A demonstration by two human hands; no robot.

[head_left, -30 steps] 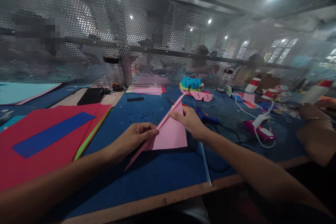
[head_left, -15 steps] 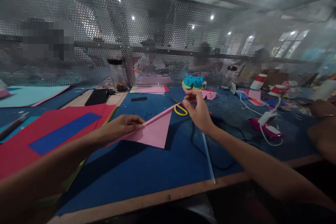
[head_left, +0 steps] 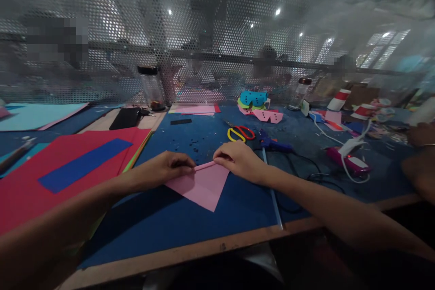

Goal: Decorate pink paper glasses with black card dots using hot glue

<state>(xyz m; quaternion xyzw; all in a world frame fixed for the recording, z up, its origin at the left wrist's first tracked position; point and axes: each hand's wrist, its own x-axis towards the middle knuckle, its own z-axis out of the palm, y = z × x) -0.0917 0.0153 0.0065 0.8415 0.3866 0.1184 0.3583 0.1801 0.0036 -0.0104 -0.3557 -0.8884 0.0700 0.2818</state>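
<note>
Left hand point(head_left: 165, 168), right hand point(head_left: 239, 161): fingertips pinched, facing, arms extended.

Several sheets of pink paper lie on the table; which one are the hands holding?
The folded pink sheet at the near centre, pinched by both hands; the other pink sheets lie flat by the mesh screen.

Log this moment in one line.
left hand: pinching pink paper | right hand: pinching same rolled edge | paper: on blue mat
</note>
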